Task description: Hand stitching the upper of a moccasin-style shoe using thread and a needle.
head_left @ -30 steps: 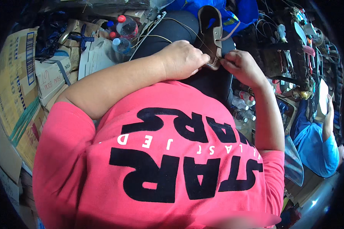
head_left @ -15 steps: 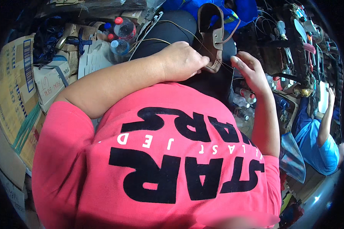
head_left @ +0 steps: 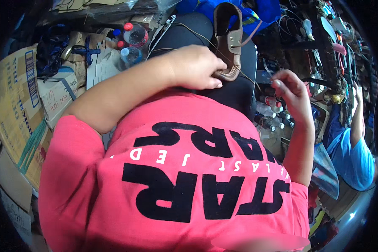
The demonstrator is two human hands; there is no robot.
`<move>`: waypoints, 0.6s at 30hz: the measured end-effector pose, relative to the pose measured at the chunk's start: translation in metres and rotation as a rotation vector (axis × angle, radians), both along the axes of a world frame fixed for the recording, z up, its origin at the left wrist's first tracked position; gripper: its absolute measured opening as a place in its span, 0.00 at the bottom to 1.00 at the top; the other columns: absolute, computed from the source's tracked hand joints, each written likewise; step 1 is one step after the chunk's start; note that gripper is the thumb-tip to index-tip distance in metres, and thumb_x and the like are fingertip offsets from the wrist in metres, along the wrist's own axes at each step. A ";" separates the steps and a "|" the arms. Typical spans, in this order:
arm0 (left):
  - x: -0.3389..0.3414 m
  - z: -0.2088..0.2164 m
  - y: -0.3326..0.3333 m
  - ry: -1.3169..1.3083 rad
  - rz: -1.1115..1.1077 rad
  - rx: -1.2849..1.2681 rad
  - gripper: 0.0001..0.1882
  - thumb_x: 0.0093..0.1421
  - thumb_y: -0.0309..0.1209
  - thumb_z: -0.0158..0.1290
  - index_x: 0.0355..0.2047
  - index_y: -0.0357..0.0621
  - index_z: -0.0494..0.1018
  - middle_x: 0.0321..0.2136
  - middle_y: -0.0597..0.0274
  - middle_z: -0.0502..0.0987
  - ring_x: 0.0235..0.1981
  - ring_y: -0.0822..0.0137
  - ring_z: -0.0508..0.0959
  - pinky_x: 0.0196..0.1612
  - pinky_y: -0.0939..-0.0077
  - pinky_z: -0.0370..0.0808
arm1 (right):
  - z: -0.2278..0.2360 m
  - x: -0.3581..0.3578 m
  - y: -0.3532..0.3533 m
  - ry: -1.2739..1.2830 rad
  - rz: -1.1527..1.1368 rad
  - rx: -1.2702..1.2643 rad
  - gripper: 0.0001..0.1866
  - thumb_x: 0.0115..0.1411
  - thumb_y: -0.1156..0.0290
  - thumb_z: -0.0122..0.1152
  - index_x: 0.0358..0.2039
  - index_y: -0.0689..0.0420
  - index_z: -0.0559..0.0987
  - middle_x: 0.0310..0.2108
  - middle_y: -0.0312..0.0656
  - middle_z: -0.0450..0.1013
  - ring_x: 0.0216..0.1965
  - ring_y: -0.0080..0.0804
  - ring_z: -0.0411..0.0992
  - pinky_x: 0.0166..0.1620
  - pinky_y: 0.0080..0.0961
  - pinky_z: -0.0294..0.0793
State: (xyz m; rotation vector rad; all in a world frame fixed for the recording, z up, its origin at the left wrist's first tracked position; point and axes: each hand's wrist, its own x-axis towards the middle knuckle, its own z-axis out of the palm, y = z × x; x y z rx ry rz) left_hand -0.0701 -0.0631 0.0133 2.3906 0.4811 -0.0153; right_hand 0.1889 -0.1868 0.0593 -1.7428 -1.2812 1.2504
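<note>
A brown leather shoe with eyelets and a lace lies on my dark-trousered leg. Pale stitches run along its toe end. My left hand is closed on that toe end, thumb and fingers at its left edge. To the right of the shoe and apart from it, my right hand is raised in a pinch. A thin thread stretches from the stitched edge towards it. The fine end between the right fingertips is hard to make out. Another length of cord loops from the shoe across my leg to the left.
Plastic bottles stand at the far left, beside cardboard boxes. More bottles lie below my right hand. Blue plastic sheeting is beyond the shoe. Cluttered shelving fills the right side, where another person in a blue shirt sits.
My right hand has moved away from the shoe, to the right and slightly nearer me, drawing the thread. My left hand stays at the toe end, shifted slightly left.
</note>
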 end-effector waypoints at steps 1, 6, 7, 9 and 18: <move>0.002 0.015 0.014 0.013 -0.027 -0.210 0.16 0.53 0.35 0.55 0.41 0.43 0.77 0.31 0.47 0.79 0.34 0.52 0.80 0.40 0.67 0.75 | 0.000 -0.001 -0.001 -0.049 0.034 -0.056 0.05 0.61 0.75 0.58 0.37 0.60 0.76 0.29 0.30 0.69 0.29 0.14 0.66 0.31 0.15 0.67; 0.020 -0.017 0.065 -0.237 0.230 -0.003 0.18 0.50 0.32 0.56 0.42 0.41 0.76 0.35 0.53 0.80 0.37 0.61 0.80 0.42 0.70 0.74 | -0.013 -0.026 0.011 -0.245 0.119 0.089 0.09 0.60 0.79 0.56 0.41 0.59 0.78 0.31 0.33 0.69 0.31 0.19 0.67 0.36 0.19 0.69; 0.025 -0.024 0.067 -0.236 0.236 0.000 0.18 0.50 0.32 0.56 0.42 0.41 0.76 0.35 0.53 0.80 0.37 0.61 0.80 0.42 0.70 0.74 | -0.016 -0.030 0.015 -0.324 0.158 0.189 0.11 0.59 0.80 0.56 0.42 0.58 0.78 0.31 0.34 0.68 0.32 0.20 0.68 0.37 0.19 0.69; 0.040 -0.029 0.067 -0.256 0.182 -0.070 0.23 0.48 0.33 0.59 0.45 0.41 0.73 0.37 0.53 0.79 0.38 0.63 0.79 0.43 0.71 0.74 | -0.021 -0.031 0.020 -0.366 0.169 0.179 0.12 0.58 0.80 0.56 0.43 0.56 0.79 0.32 0.37 0.69 0.35 0.25 0.69 0.38 0.21 0.69; 0.058 -0.031 0.072 -0.099 0.055 -0.320 0.18 0.47 0.32 0.64 0.38 0.38 0.77 0.35 0.57 0.78 0.37 0.67 0.78 0.42 0.74 0.73 | -0.029 -0.034 0.026 -0.600 0.246 0.276 0.07 0.55 0.77 0.58 0.35 0.56 0.81 0.29 0.45 0.75 0.32 0.40 0.75 0.36 0.29 0.73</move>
